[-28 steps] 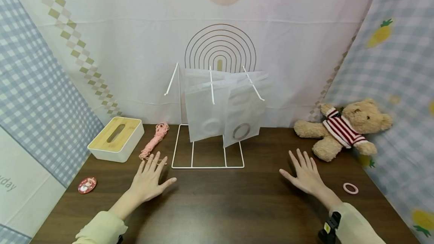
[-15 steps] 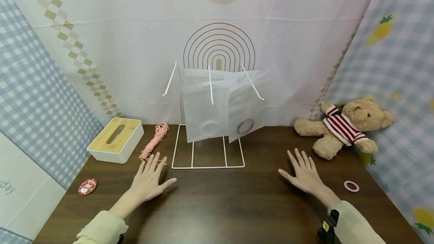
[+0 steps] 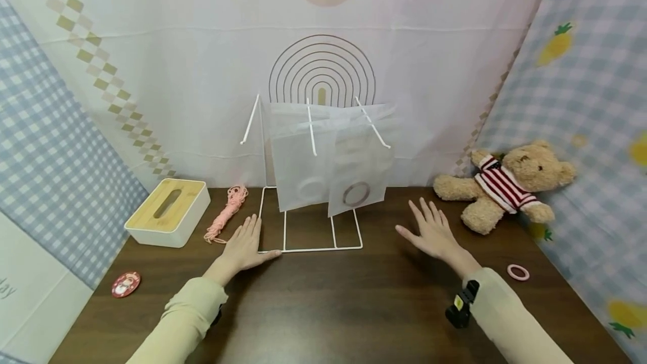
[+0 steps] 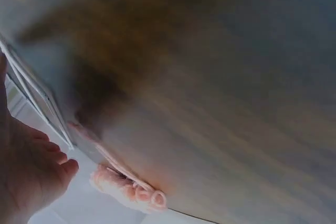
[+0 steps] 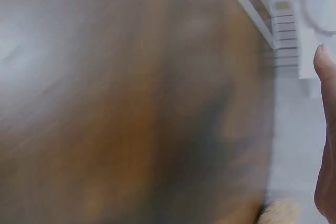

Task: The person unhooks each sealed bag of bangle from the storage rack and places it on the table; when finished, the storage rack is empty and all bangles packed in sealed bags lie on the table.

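Observation:
A white wire rack [image 3: 323, 249] stands at the middle back of the table, with prongs jutting forward at its top. Several translucent white pouches [image 3: 303, 162] hang from it, and a ring shape [image 3: 356, 194] shows through the front right one. My left hand [image 3: 245, 247], fingers straight and thumb spread, overlaps the front left corner of the rack's base in the head view. My right hand [image 3: 432, 233] hovers with spread fingers to the right of the rack, short of the teddy bear [image 3: 505, 187]. Both hands hold nothing.
Left of the rack lie a pink cord bundle [image 3: 227, 213] and a white tissue box [image 3: 169, 212] with a wooden lid. A round red badge [image 3: 126, 284] is at the left edge, a pink ring [image 3: 518, 272] at the right. Patterned cloth [image 3: 212, 72] hangs behind.
My left hand has moved right and forward to the rack's base corner. My right hand has moved left and forward, toward the rack. The pouches sway slightly.

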The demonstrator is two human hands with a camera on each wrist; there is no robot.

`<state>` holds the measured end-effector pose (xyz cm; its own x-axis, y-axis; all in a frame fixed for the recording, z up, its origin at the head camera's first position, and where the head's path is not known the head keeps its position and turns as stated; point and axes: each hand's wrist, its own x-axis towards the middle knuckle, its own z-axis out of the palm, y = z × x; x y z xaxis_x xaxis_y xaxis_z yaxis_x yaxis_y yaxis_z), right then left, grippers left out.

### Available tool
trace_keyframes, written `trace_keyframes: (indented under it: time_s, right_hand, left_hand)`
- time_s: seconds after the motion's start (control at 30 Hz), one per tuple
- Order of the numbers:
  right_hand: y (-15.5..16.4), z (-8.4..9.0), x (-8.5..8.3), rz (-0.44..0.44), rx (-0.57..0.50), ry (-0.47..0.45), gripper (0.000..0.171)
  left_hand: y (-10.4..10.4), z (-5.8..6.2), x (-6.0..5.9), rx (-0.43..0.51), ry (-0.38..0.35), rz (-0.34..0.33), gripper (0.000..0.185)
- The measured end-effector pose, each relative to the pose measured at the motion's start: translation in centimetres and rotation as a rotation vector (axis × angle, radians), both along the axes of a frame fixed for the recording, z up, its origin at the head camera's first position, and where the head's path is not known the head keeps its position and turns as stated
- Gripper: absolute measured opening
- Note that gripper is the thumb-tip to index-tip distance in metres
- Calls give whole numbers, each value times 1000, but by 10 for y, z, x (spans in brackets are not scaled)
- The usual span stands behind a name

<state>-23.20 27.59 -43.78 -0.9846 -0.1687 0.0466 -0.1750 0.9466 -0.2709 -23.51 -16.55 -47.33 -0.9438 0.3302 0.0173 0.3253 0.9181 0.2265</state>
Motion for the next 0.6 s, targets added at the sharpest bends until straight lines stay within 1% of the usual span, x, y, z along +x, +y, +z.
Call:
trace_keyframes:
  time_s: [0.13, 0.2, 0.27, 0.37, 0.5, 0.57, 0.6]
  right_hand:
    - [-16, 28, -21, 12, -45, 21, 83]
    - [-23, 45, -31, 16, -87, 62, 81]
    - [-29, 63, -40, 19, -161, 124, 79]
    - [-40, 89, -54, 4, -330, 210, 77]
    - [-50, 122, -69, -42, -599, 264, 78]
    - [-52, 134, -74, -64, -721, 292, 75]
    - [-52, 138, -76, -76, -771, 308, 70]
  left_hand:
    - [2, 1, -9, 24, -117, 28, 102]
    - [3, 0, -10, 46, -154, 35, 102]
    - [3, 0, -11, 67, -179, 44, 102]
    - [3, -1, -11, 77, -172, 44, 102]
    - [3, 0, -11, 86, -159, 45, 102]
    - [4, 0, -11, 91, -152, 35, 101]
    - [5, 0, -11, 93, -155, 31, 101]
